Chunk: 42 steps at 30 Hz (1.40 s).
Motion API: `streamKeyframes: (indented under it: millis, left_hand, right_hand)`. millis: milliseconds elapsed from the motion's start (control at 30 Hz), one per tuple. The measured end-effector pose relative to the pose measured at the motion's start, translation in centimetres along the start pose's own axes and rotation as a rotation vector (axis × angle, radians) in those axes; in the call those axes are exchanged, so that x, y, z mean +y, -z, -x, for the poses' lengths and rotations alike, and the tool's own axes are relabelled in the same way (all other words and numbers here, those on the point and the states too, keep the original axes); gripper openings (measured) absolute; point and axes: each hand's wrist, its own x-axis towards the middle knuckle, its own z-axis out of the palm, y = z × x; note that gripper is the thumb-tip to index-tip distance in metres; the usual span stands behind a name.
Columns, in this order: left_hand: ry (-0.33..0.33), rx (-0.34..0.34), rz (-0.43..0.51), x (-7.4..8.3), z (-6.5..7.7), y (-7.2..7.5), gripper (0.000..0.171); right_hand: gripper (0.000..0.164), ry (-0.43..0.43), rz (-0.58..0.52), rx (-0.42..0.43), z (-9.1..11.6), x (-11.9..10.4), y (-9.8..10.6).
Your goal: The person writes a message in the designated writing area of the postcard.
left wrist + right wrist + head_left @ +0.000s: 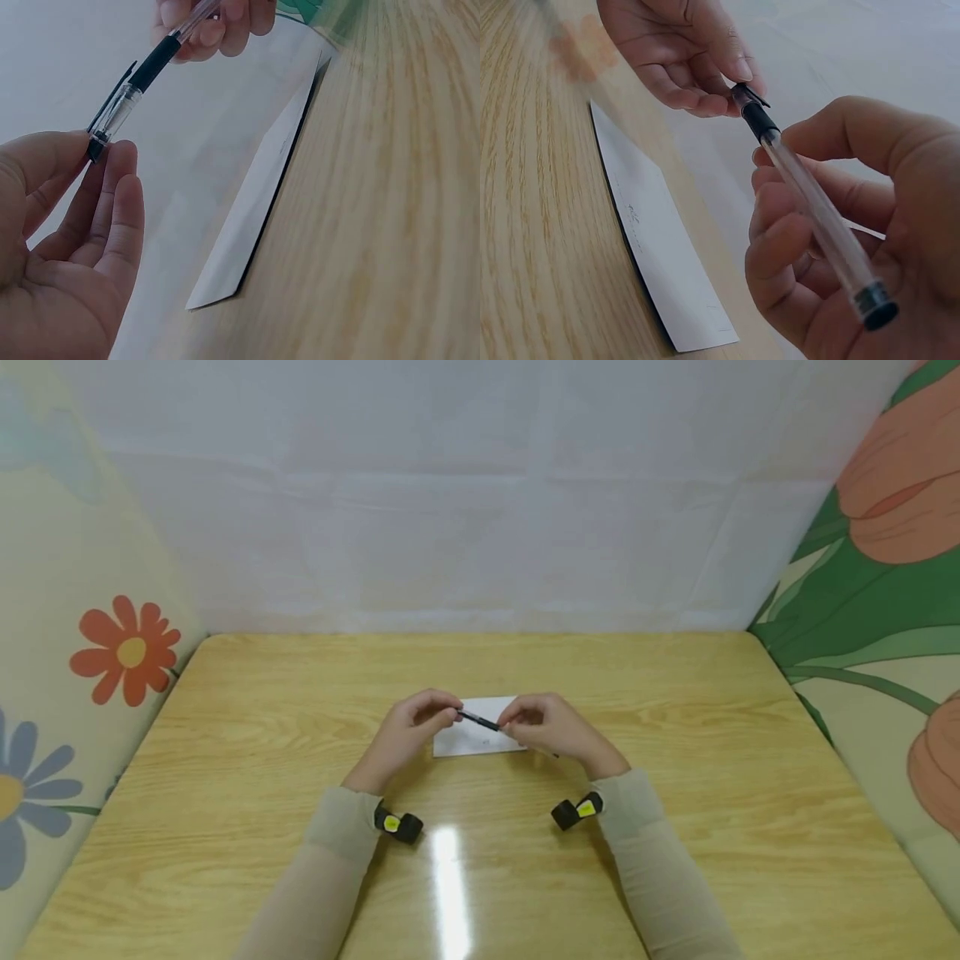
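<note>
A gel pen (480, 721) with a clear barrel and a black rubber grip is held up between both hands, tilted. Its clear cap (116, 112) with a black clip covers the tip end. My left hand (411, 727) pinches the black end of that cap between thumb and index finger. Around the clear barrel (817, 202), just behind the rubber grip, my right hand (553, 727) has its thumb and fingers curled. The barrel's black end plug (876, 306) points back over the right palm. Beneath the hands lies a white paper pad (471, 746) with small dark marks.
The pad rests on a wood-grain table (262, 710) with a bright light reflection near the front. A white cloth backdrop (450, 527) rises behind the table. Flower-patterned panels (885, 635) stand at both sides. Each wrist wears a small black camera (408, 828).
</note>
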Motion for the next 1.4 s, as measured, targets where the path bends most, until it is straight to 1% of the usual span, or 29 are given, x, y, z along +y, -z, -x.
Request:
streamKeyframes:
  millis: [133, 300, 400, 533, 667, 867, 1000, 1133, 1267, 1400]
  left_hand:
    - [0.019, 0.017, -0.017, 0.0, 0.0, 0.2, 0.029]
    - [0.031, 0.058, -0.009, -0.1, -0.1, 0.4, 0.028]
    - [0.040, 0.075, 0.002, 0.0, 0.0, 0.5, 0.028]
    - [0.038, 0.085, 0.012, 0.1, 0.2, 0.5, 0.028]
    - [0.039, 0.093, 0.009, -0.1, 0.1, 0.5, 0.027]
    - [0.051, 0.095, 0.050, -0.1, 0.0, 0.4, 0.026]
    - [0.045, 0.086, 0.070, -0.1, 0.0, 0.4, 0.028]
    - [0.041, 0.077, 0.092, -0.2, -0.1, 0.4, 0.030]
    - [0.035, 0.074, 0.115, -0.1, -0.1, 0.4, 0.029]
    - [0.036, 0.068, 0.126, -0.1, 0.0, 0.4, 0.030]
  right_hand:
    - [0.017, -0.006, -0.054, -0.009, 0.1, -0.1, 0.3]
    - [0.020, 0.028, -0.128, -0.029, 0.3, -0.1, 0.7]
    - [0.021, 0.036, -0.138, -0.032, 0.4, -0.1, 1.0]
    - [0.021, 0.045, -0.119, -0.012, 0.5, 0.0, 1.1]
    - [0.022, 0.052, -0.089, 0.035, 0.5, 0.0, 1.1]
    - [0.022, 0.031, -0.085, 0.136, 0.5, 0.1, 1.1]
    - [0.026, 0.019, -0.154, 0.182, 0.5, 0.2, 1.0]
    - [0.029, 0.041, -0.222, 0.230, 0.4, 0.3, 0.7]
    - [0.027, 0.068, -0.252, 0.272, 0.2, 0.3, 0.4]
    - [0.024, 0.074, -0.286, 0.289, 0.2, 0.2, 0.2]
